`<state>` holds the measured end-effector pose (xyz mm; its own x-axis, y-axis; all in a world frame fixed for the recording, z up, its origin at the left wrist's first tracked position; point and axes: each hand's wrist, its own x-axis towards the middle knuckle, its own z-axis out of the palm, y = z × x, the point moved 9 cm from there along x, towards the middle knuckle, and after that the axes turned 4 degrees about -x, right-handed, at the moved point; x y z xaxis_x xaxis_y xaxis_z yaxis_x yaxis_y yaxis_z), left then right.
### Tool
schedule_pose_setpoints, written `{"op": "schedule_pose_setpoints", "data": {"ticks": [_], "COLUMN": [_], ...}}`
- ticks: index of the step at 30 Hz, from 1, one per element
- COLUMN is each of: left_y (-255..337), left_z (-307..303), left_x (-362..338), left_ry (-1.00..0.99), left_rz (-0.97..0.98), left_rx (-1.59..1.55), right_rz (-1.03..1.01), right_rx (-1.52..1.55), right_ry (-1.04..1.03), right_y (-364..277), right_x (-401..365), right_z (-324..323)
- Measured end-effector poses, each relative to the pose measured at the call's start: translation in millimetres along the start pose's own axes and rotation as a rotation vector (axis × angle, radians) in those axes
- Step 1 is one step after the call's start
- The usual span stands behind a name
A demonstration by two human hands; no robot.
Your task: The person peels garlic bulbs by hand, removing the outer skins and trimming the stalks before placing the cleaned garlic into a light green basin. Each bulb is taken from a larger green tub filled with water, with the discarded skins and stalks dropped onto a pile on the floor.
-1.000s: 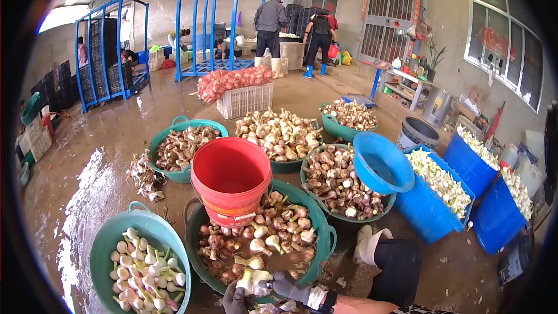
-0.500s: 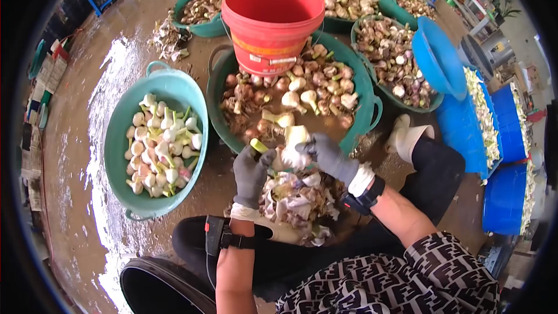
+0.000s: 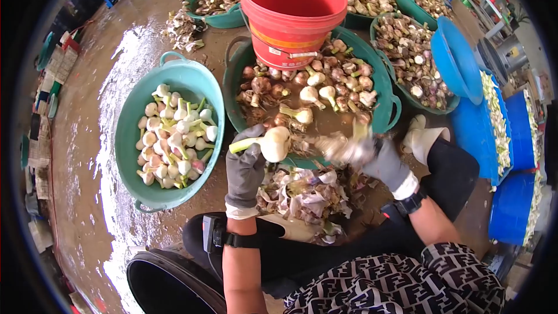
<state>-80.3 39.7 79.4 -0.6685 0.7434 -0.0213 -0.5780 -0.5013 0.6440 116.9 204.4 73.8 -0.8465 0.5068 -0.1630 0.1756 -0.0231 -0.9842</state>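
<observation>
The left hand [image 3: 246, 166] grasps a white garlic bulb [image 3: 275, 143] between its fingers, at the near edge of the green tub [image 3: 381, 84]. To the right, the right hand [image 3: 386, 163] has its fingers clenched on blurred garlic skin [image 3: 343, 147].

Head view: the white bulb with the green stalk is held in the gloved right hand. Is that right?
Wrong hand: it isn't the right hand; the head view shows the white bulb with the green stalk held in the gloved left hand.

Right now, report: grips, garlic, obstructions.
Left grip on whitish garlic bulb, stem attached. Right grip blurred, apparently holding husk. Red bucket hides part of green tub.
</observation>
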Motion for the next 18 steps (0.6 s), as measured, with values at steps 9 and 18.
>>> {"op": "schedule_pose_setpoints", "data": {"ticks": [9,18], "left_y": [-0.5,-18.5], "left_z": [-0.3,29.1], "left_x": [-6.6,-17.5], "left_ry": [0.066,-0.07], "left_rz": [0.308,0.271], "left_rx": [0.857,1.345], "right_rz": [-0.084,-0.128], "right_rx": [-0.793,-1.059], "right_ry": [0.028,0.095], "right_y": [-26.5,-10.0], "right_x": [43.5,51.4], "right_z": [66.8,88.7]}}
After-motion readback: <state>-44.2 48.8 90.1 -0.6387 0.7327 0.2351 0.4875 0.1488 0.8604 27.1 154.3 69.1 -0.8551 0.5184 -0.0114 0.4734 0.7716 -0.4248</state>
